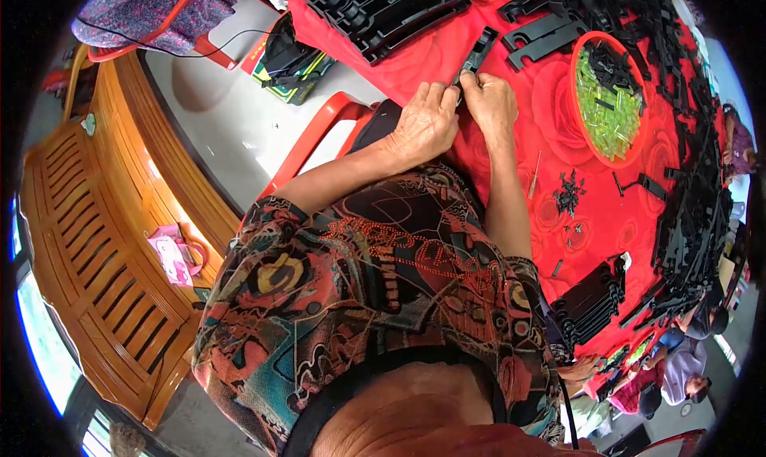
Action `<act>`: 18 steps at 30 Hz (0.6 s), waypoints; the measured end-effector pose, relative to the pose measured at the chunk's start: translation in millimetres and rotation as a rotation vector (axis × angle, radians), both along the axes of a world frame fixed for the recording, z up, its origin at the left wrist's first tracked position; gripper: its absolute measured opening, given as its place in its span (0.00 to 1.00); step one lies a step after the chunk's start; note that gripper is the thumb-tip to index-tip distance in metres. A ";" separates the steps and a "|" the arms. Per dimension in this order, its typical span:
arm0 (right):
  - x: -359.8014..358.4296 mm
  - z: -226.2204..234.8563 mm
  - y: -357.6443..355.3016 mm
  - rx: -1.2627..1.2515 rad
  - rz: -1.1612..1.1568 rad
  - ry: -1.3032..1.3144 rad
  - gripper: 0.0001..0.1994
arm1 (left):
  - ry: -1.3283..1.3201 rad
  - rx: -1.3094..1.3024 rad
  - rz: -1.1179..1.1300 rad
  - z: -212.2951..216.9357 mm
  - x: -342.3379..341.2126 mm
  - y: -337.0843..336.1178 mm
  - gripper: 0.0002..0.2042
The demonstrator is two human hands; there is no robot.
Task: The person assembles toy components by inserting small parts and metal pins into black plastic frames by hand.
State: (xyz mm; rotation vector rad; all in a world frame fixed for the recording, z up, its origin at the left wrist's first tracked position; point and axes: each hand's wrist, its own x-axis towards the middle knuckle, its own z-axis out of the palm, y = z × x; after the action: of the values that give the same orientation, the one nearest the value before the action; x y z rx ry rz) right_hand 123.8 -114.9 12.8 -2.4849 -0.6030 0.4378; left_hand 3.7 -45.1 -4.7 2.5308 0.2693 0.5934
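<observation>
Both my hands meet at the edge of a table covered with a red flowered cloth [495, 218]. My left hand [423, 126] and my right hand [488, 102] together pinch the near end of a long flat black plastic part [477, 54] that points away from me across the cloth. A red bowl [578, 114] with pale green plastic pieces [608, 110] and a few black bits stands to the right of my hands. A thin screwdriver [534, 176] and a small heap of black screws [568, 192] lie just right of my right forearm.
Stacks of black plastic parts [375, 10] fill the far edge, the right rim [690, 218] and a pile near my right elbow [590, 301]. A red plastic chair [319, 138] and a wooden bench [104, 242] with a pink bag [171, 254] stand left. Other people sit at the lower right.
</observation>
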 end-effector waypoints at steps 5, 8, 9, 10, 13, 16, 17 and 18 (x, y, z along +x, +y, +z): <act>2.6 5.7 -5.4 0.163 0.030 0.072 0.21 | -0.083 0.106 -0.071 13.0 -7.2 22.7 0.18; -0.4 -1.3 0.8 0.191 0.032 0.084 0.20 | -0.100 0.137 -0.093 6.6 -10.4 33.7 0.18; -5.5 -2.5 3.8 0.190 0.016 0.032 0.20 | -0.099 0.137 -0.085 6.1 -12.6 36.3 0.18; -9.8 -4.5 7.1 0.190 -0.001 -0.020 0.20 | -0.068 0.139 -0.090 5.6 -15.0 39.1 0.17; -16.1 -6.1 11.0 0.171 -0.006 -0.087 0.21 | -0.039 0.134 -0.104 3.7 -20.8 46.0 0.15; -12.5 -14.3 6.3 0.292 -0.006 0.013 0.20 | -0.014 0.105 -0.115 -0.8 -26.2 53.5 0.14; -10.9 -17.1 2.2 0.455 -0.037 0.120 0.19 | 0.012 0.083 -0.118 -1.7 -28.5 55.6 0.14; -10.8 -14.9 0.7 0.617 -0.067 0.231 0.19 | 0.013 0.084 -0.109 -1.4 -30.7 58.3 0.14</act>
State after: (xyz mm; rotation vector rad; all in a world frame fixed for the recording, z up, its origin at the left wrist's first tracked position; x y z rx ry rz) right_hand 113.0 -114.3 -2.1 -1.8321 -0.4704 0.4265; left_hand -27.0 13.3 -6.2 2.6113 0.1121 0.5569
